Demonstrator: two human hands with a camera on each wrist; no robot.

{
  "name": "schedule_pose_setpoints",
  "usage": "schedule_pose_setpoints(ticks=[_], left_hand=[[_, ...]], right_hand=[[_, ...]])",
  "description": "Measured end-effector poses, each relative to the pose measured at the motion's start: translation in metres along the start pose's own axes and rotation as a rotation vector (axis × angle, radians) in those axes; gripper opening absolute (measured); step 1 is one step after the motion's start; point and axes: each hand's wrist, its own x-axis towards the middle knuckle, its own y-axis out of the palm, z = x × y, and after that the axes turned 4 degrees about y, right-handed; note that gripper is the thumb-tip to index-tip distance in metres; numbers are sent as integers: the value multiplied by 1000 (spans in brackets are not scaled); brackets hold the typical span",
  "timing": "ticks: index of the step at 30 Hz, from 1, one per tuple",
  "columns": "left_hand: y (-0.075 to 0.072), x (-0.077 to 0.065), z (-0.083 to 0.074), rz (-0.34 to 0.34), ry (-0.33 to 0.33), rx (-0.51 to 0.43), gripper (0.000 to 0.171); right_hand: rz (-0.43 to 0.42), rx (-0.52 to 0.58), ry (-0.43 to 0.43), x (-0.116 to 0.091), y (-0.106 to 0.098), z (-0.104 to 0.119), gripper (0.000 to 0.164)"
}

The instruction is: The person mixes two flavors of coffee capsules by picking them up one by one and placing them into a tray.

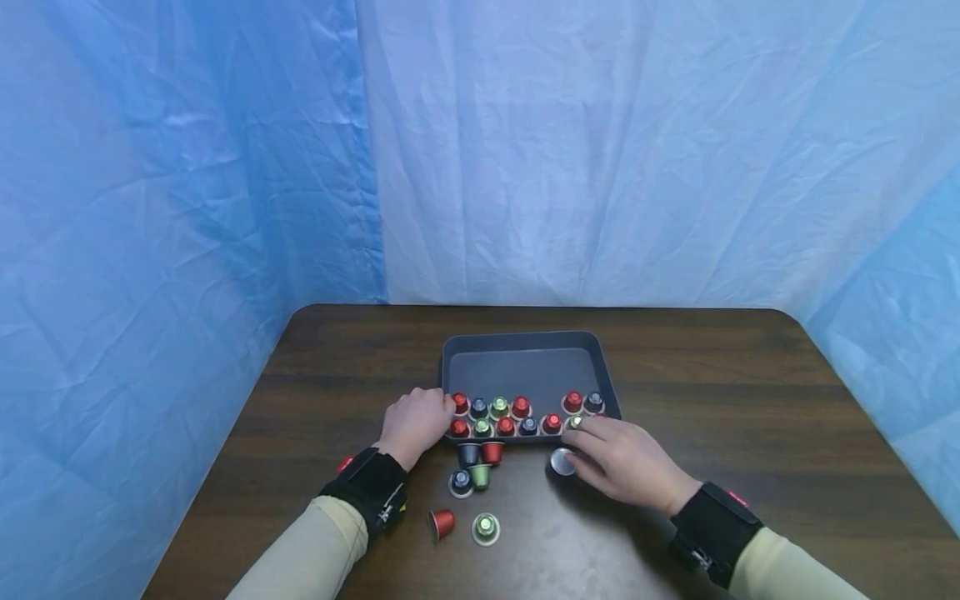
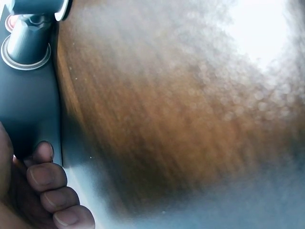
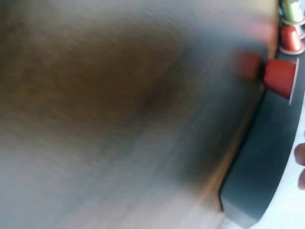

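My left hand (image 1: 417,423) grips the left edge of a dark rectangular tray (image 1: 519,341); the left wrist view shows its fingers (image 2: 46,175) curled at the tray's side. Near the tray's front right corner, my right hand (image 1: 624,460) seems to pinch a dark coffee capsule (image 1: 562,462) between thumb and fingers, silver lid showing. A green capsule (image 1: 575,422) stands in the tray just beyond the fingertips. Red, green and dark capsules, such as a red capsule (image 1: 506,427), stand in two rows along the tray's front. The right hand's grip is hidden in its wrist view.
In front of the tray, on the brown wooden table (image 1: 360,350), lie a dark capsule (image 1: 468,454), a red capsule (image 1: 492,452) and several others. Closest to me are a red capsule (image 1: 442,523) on its side and an upright green capsule (image 1: 486,528). Blue sheets (image 1: 555,167) hang behind.
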Motion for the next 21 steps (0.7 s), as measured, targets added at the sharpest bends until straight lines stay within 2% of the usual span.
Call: schedule_pose_setpoints(ticks=[6, 11, 16, 21], left_hand=[[0, 1, 1, -2, 5, 10, 31], [0, 1, 2, -2, 11, 20, 31], [0, 0, 2, 4, 12, 24, 31], [-1, 1, 2, 6, 10, 19, 31]], right_hand=[[26, 25, -8, -6, 4, 3, 31], [84, 38, 23, -9, 6, 4, 33], [125, 22, 27, -11, 10, 6, 37], [129, -7, 17, -13, 16, 7, 39]])
